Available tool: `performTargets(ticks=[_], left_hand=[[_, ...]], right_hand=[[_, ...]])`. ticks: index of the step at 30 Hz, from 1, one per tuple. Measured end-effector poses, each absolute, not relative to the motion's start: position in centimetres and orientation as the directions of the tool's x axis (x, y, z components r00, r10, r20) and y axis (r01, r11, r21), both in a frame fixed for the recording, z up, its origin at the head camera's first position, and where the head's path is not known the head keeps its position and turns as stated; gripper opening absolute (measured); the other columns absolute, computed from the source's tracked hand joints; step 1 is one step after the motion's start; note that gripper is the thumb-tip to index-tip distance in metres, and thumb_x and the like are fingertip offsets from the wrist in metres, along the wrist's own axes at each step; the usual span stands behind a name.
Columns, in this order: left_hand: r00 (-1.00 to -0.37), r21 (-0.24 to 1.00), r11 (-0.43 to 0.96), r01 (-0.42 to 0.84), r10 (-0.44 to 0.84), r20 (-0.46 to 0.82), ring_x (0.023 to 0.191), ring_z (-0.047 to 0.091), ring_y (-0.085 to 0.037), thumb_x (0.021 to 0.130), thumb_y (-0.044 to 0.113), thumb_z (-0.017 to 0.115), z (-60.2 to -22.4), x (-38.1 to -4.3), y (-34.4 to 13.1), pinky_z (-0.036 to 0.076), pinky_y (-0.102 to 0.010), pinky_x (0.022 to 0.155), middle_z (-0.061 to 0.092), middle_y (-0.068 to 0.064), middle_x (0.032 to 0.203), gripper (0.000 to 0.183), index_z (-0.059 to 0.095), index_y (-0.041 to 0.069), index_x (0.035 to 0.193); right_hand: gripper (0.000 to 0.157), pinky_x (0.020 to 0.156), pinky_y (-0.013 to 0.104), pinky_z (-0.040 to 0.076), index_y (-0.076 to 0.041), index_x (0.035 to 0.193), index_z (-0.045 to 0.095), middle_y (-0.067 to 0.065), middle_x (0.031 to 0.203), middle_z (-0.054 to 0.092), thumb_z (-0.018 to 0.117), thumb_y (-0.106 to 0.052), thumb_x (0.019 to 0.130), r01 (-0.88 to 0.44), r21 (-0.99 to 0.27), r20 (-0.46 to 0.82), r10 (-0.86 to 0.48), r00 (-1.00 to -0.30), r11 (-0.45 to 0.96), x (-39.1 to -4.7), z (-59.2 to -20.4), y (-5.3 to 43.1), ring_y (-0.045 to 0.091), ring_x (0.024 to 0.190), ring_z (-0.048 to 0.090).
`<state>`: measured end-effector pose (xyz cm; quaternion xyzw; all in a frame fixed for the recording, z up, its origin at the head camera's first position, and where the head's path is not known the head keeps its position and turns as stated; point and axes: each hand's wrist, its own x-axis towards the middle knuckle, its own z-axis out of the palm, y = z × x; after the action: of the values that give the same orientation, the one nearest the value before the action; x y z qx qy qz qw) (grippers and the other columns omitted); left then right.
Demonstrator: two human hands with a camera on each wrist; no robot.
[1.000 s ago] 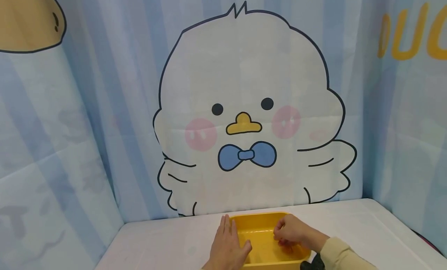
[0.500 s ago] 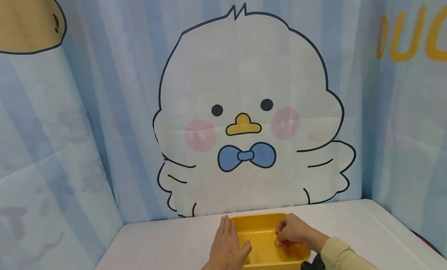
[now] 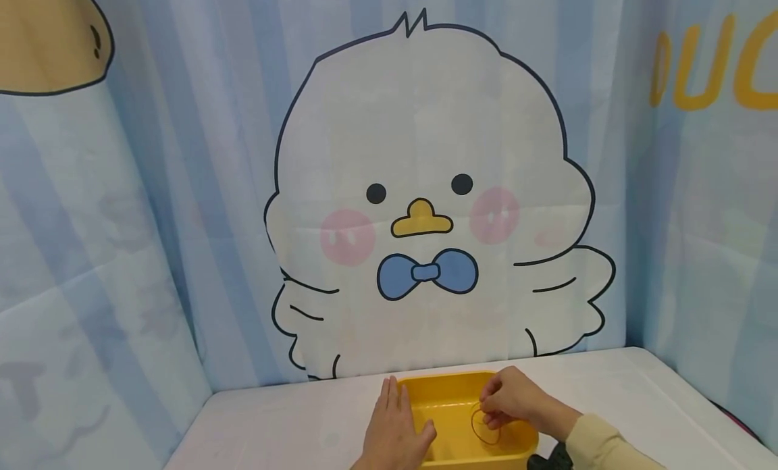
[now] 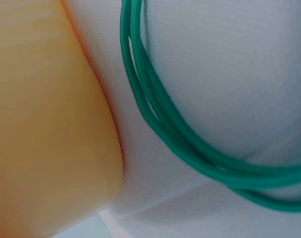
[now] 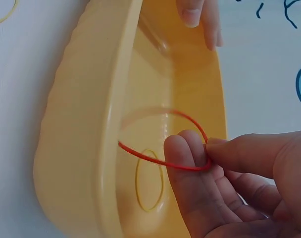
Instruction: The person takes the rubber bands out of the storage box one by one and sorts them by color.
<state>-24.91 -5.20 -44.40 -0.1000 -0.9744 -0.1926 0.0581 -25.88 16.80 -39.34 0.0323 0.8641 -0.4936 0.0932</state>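
Note:
A shallow yellow tray (image 3: 450,389) stands on the white table between my hands. My left hand (image 3: 395,429) rests along its left side, fingers straight, thumb over the rim. Above the tray's right part, my right hand (image 3: 516,399) pinches a thin red rubber band (image 5: 158,161) between thumb and fingers. The band hangs out as an open loop in the right wrist view. Beneath it, a yellow rubber band (image 5: 136,181) lies on the tray floor. Fingertips (image 5: 192,18) of my left hand show at the tray's far end there.
Green looped bands (image 4: 165,121) lie on the white cloth beside the tray in the left wrist view. Part of another yellow band (image 5: 9,14) shows outside the tray. A dark object (image 3: 550,458) sits under the right wrist. Behind the table hangs a duck-print curtain (image 3: 425,119).
My right hand has risen slightly from the tray floor, and the band now shows as a wide loop below its fingers. The left hand stays in place.

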Motion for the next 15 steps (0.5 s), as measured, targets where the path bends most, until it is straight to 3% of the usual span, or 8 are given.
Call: performTargets(ticks=[15], left_hand=[[-0.978,0.360,0.911,0.200,0.165,0.126,0.149,0.026,-0.037,0.090,0.053,0.051,-44.4,-25.0,-5.2,0.029,-0.050,0.121,0.028,-0.027,0.159,0.082,0.042,-0.009,0.144]], right_hand=[[0.016,0.070,0.032,0.063,0.005,0.101,0.064,0.015,0.087,0.069,0.069,-0.004,0.089,0.144,-0.900,-0.210,-0.119,-0.970,0.411,-25.0,-38.2,19.0,0.018,0.068,0.069]])
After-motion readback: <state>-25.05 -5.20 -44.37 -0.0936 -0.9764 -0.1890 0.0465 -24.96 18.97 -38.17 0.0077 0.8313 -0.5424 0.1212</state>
